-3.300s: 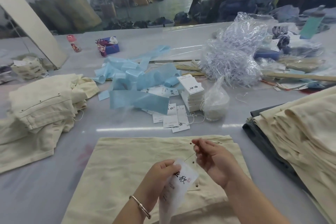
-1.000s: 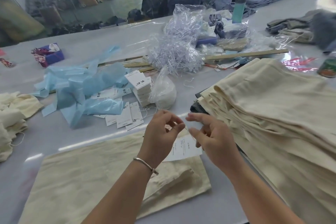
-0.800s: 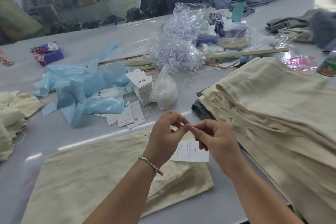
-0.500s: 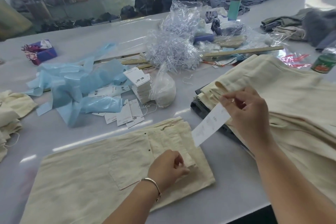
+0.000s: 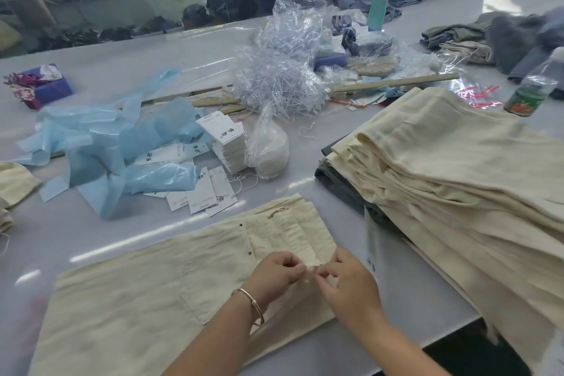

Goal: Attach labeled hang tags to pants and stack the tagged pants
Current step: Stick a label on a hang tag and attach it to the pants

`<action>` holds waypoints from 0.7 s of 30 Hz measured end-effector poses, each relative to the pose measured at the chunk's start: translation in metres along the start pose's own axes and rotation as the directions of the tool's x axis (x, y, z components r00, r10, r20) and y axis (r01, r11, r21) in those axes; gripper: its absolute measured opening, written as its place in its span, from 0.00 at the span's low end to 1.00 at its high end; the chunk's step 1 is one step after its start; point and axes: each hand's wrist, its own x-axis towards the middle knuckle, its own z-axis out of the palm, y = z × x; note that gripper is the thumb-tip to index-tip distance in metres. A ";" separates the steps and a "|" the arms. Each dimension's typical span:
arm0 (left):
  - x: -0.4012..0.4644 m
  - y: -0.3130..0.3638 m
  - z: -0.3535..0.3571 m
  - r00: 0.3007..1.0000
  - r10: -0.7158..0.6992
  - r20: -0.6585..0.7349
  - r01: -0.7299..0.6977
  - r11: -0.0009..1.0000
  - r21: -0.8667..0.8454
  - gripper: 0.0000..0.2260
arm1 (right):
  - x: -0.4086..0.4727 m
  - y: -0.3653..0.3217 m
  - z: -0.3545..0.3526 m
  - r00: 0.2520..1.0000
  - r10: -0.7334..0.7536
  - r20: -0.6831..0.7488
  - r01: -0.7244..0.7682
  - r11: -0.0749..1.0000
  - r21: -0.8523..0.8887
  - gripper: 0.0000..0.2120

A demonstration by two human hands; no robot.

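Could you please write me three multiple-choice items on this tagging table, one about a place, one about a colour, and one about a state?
1. Where does the stack of hang tags sit?
A. left of the clear bag of white string
B. on the cream pants pile
C. beside the teal bottle

2. What colour are the crumpled plastic sheets?
A. red
B. light blue
C. black

3. What are the two hands doing?
A. lying flat and apart
B. lifting the pile
C. pinching together at the waistband of the flat pants

Answers: 1 A, the stack touches the bag's left side. 2 B, they are pale blue. 3 C, the left hand and right hand meet fingertip to fingertip there.
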 end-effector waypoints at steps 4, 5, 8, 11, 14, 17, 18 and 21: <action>-0.001 -0.001 -0.006 0.995 -0.053 0.088 0.065 0.988 -0.140 0.10 | -0.004 -0.004 0.025 0.982 0.054 -0.180 -0.042 0.997 0.068 0.04; -0.001 -0.003 -0.007 0.995 -0.053 0.089 0.067 0.984 -0.167 0.09 | -0.006 -0.003 0.030 0.978 0.060 -0.201 -0.045 0.996 0.078 0.05; -0.003 -0.006 -0.007 0.997 -0.071 0.010 0.072 0.974 -0.217 0.04 | -0.009 0.001 0.044 0.957 0.123 -0.262 -0.071 0.978 0.198 0.07; -0.004 -0.007 -0.006 0.995 -0.086 -0.043 0.073 0.968 -0.240 0.04 | -0.008 0.005 0.049 0.946 0.127 -0.300 -0.047 0.965 0.259 0.09; -0.004 -0.005 -0.003 0.996 -0.073 -0.054 0.057 0.965 -0.256 0.02 | -0.006 0.006 0.051 0.949 0.117 -0.294 -0.034 0.961 0.274 0.09; -0.001 -0.005 0.004 0.995 -0.048 -0.086 0.028 0.975 -0.221 0.06 | -0.007 0.003 0.047 0.958 0.121 -0.259 -0.048 0.961 0.272 0.08; 0.000 -0.007 0.006 0.994 -0.039 -0.106 0.016 0.977 -0.213 0.06 | -0.008 0.003 0.045 0.962 0.107 -0.252 -0.039 0.965 0.258 0.07; 0.000 -0.008 0.007 0.986 -0.048 -0.159 0.000 0.958 -0.288 0.06 | -0.016 0.007 0.028 0.944 0.057 -0.325 0.021 0.973 0.232 0.07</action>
